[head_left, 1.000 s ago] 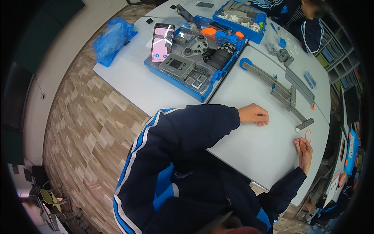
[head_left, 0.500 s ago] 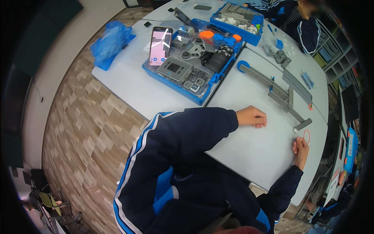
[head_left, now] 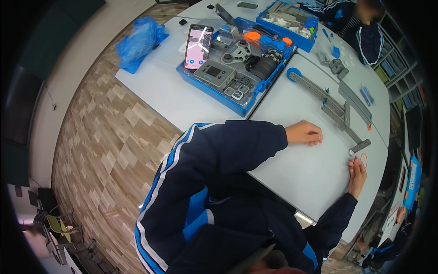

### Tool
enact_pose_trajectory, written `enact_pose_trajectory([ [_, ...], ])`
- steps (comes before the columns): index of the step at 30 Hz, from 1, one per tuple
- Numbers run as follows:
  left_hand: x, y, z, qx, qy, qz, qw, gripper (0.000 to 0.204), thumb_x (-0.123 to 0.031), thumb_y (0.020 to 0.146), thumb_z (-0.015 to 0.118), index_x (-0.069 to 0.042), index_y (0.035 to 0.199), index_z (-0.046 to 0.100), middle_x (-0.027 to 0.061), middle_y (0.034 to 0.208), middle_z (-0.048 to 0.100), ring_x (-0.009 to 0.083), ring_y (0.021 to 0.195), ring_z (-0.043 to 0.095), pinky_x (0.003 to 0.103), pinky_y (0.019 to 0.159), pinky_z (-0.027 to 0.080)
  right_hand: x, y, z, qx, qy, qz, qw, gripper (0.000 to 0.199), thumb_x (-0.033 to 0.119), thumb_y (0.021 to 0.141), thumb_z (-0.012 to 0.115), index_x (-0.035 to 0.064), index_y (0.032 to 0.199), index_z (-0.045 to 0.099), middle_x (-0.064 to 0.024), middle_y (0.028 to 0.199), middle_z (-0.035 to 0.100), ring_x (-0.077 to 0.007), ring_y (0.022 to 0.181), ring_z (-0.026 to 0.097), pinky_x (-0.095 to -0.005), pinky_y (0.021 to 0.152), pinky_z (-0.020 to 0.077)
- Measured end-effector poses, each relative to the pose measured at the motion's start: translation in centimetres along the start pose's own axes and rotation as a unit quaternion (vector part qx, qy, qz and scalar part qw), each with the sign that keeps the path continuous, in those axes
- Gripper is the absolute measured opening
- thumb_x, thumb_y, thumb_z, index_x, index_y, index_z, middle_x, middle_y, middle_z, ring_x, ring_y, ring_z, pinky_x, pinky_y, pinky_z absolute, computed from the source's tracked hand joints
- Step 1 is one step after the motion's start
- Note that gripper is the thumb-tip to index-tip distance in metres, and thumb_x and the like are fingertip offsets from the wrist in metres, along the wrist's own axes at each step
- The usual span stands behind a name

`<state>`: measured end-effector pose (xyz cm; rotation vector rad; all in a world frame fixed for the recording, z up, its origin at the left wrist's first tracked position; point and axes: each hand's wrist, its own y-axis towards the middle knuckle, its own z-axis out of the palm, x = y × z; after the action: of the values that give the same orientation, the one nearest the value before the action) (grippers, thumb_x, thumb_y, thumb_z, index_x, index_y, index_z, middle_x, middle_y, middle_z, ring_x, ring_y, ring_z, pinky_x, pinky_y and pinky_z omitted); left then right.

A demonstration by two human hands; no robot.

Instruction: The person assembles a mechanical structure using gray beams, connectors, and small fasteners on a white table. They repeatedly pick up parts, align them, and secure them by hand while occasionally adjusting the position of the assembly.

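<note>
On the white table (head_left: pixel 292 173) my left hand (head_left: pixel 305 133) rests with its fingers curled in, and no object shows in it. My right hand (head_left: pixel 357 173) is near the table's right side, thumb and fingertips pinched on a small blue pin (head_left: pixel 355 158). Just beyond that hand lies the near end of a long grey perforated beam assembly (head_left: pixel 335 112), with blue pins in its middle and a blue wheel (head_left: pixel 294 74) at its far end. A small white piece (head_left: pixel 351 153) sits by the near end. Beside my right fingertips is an orange rubber band (head_left: pixel 366 160).
A blue parts case (head_left: pixel 237 109) at the back left holds a controller, a grey screen block and motors. A phone (head_left: pixel 198 48) leans on it. Another parts tray (head_left: pixel 287 23) is farther back, near a person's sleeve (head_left: pixel 369 43). A blue plastic bag (head_left: pixel 141 43) lies at the left.
The whole view has shifted slightly, moving the scene right. My right hand has turned a little, and the blue pin now shows at its fingertips. My left hand stays curled on the table.
</note>
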<state>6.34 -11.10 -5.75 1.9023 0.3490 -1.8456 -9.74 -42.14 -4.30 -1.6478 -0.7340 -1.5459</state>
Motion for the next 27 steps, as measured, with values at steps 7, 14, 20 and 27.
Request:
enact_pose_trajectory([
  [7,2.3,4.7,5.7,-0.113,0.089,0.121,0.982,0.028,-0.015,0.091,0.061,0.002,0.113,0.057,0.0153,0.111,0.058,0.0239,0.098,0.063,0.033,0.083,0.052,-1.3,1.0,0.9,-0.005,0.009,-0.095,0.995,0.017,0.02,0.098,0.057,0.0036,0.098,0.062,-0.0007,0.081,0.059,-0.003,0.061,0.048,-0.0163,0.05,0.0313],
  [14,4.0,10.5,9.3,-0.18,0.145,0.063,0.971,0.038,-0.018,0.09,0.061,0.009,0.116,0.053,0.023,0.112,0.056,0.0288,0.095,0.063,0.036,0.081,0.051,-0.8,0.4,1.7,-0.06,0.005,-0.099,0.993,0.018,0.022,0.097,0.058,0.0039,0.096,0.061,0.0006,0.077,0.058,-0.0023,0.059,0.045,-0.0156,0.05,0.0312],
  [20,4.2,14.1,11.0,-0.199,0.12,0.076,0.97,0.039,-0.017,0.092,0.056,0.012,0.117,0.052,0.0267,0.104,0.061,0.0273,0.076,0.068,0.035,0.067,0.053,-0.7,0.3,2.7,-0.099,-0.003,-0.117,0.988,0.019,0.022,0.097,0.059,0.0044,0.092,0.061,0.0001,0.077,0.059,-0.0035,0.06,0.048,-0.0172,0.052,0.0337],
  [27,4.8,16.5,13.5,-0.176,-0.109,0.014,0.978,0.034,-0.01,0.092,0.053,0.012,0.116,0.048,0.0198,0.093,0.064,0.0217,0.065,0.069,0.031,0.06,0.054,-0.5,0.2,2.7,-0.094,-0.022,-0.127,0.987,0.02,0.023,0.097,0.058,0.0032,0.096,0.061,-0.0003,0.077,0.059,-0.005,0.062,0.05,-0.0173,0.057,0.039],
])
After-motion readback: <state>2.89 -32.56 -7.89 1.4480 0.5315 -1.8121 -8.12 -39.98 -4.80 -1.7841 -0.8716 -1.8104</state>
